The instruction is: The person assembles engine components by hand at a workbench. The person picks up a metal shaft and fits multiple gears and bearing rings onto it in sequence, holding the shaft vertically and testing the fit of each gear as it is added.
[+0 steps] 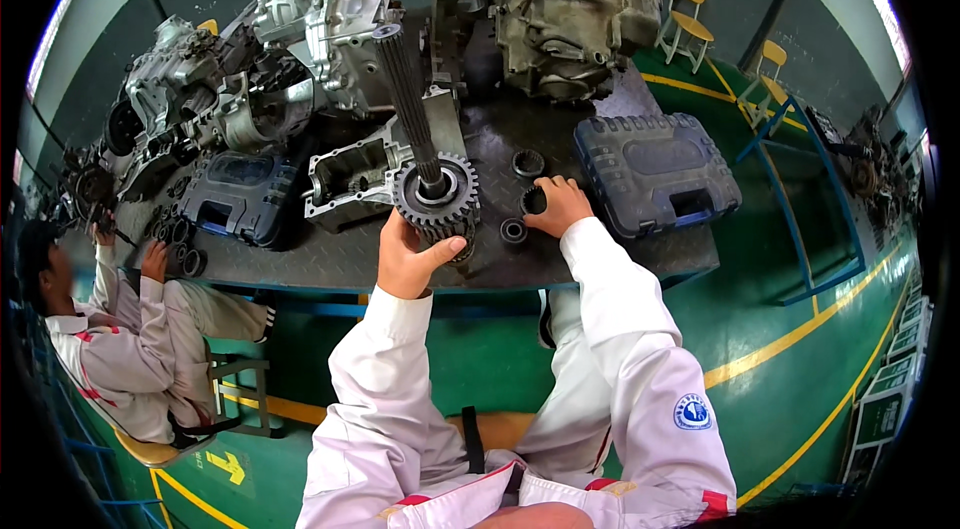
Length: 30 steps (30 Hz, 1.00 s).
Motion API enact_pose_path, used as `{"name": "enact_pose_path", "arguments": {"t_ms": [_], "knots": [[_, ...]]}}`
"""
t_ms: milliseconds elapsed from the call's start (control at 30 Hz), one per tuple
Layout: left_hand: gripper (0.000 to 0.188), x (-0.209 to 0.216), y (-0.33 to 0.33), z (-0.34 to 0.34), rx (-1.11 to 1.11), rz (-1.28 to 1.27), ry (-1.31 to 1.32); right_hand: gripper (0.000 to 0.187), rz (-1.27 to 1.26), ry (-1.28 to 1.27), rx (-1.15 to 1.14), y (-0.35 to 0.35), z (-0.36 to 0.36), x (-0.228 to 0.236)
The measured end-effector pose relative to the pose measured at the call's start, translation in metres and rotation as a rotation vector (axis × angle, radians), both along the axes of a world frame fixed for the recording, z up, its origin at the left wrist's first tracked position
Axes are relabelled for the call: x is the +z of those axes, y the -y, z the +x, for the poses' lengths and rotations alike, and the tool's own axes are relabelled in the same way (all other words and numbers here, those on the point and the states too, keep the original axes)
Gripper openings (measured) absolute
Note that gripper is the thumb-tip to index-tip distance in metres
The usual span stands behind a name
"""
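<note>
A splined steel shaft (405, 99) stands upright at the table's front with a toothed gear (437, 191) round its lower part. My left hand (408, 257) is closed on the gear stack's near side, thumb on the front and the other fingers partly hidden. To the right, my right hand (561, 207) grips a small dark ring (533, 200) at the tabletop between thumb and fingers. Just behind that ring lies a toothed ring (528, 164). A small bearing (513, 231) sits in front of it, near my right thumb.
An open metal housing (350, 174) lies left of the gear. Closed tool cases stand on the right (660, 169) and left (238, 197). Large gearbox housings (565, 14) fill the table's back. A co-worker (130, 339) sits at the left, hands near small rings.
</note>
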<state>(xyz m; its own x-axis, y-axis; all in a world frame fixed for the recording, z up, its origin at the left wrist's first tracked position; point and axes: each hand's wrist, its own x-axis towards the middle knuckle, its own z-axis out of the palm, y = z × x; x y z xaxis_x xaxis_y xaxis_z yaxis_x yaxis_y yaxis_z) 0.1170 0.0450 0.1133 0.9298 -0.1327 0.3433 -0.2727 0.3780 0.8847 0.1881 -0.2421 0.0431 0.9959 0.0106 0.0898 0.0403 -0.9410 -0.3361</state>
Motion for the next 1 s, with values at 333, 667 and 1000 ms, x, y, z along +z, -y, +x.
{"name": "enact_pose_path", "arguments": {"t_ms": [333, 667, 1000], "knots": [[0.072, 0.0, -0.002, 0.001, 0.009, -0.009, 0.004, 0.078, -0.055, 0.13, 0.076, 0.002, -0.006, 0.008], [0.073, 0.003, -0.003, -0.003, 0.018, 0.0, -0.001, 0.095, 0.237, 0.195, 0.336, -0.023, -0.059, 0.04], [0.068, 0.007, 0.0, -0.004, -0.006, 0.015, -0.061, 0.094, 0.968, -0.327, 0.402, -0.032, -0.068, 0.01]]}}
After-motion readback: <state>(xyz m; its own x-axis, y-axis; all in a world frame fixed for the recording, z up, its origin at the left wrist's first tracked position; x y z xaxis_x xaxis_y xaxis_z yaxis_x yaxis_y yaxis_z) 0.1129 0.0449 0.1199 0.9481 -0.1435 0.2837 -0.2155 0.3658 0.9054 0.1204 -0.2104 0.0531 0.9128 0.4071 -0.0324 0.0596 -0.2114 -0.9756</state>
